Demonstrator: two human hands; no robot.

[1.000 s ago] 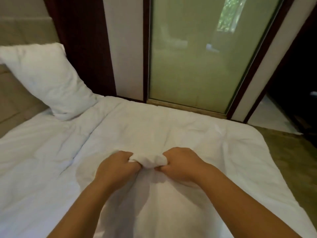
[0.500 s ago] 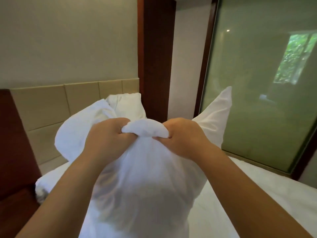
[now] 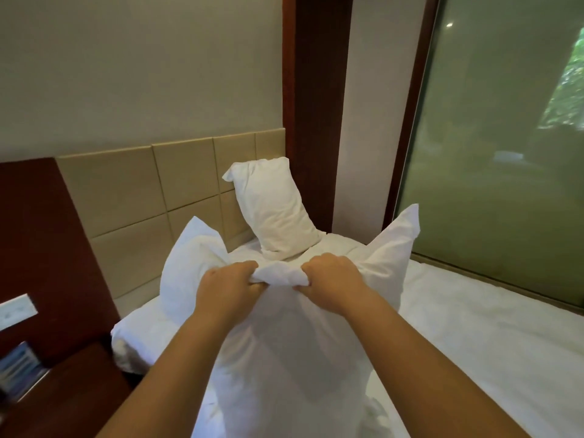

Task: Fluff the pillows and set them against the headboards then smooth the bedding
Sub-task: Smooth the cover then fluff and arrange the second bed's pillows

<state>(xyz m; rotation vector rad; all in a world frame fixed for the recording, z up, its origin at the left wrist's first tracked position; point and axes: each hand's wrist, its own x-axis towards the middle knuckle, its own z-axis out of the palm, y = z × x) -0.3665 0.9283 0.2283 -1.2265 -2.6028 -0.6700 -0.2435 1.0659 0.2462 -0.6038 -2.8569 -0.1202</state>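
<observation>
White, crumpled pillow [image 3: 284, 358], top edge bunched in fists of both hands [image 3: 281, 287].

A dark wooden post [image 3: 319, 105] runs up the plain wall [image 3: 142, 67], and to its right a frosted glass panel [image 3: 493, 147] glows green. On the left, a white switch plate [image 3: 17, 311] sits on a reddish wood panel [image 3: 41, 248] above a nightstand [image 3: 72, 384].

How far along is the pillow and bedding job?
Done: one pillow stands against the headboard. In hand: left hand and right hand grip the second pillow by its top edge, lifted. Left: set it back, smooth the wrinkled bedding.
</observation>
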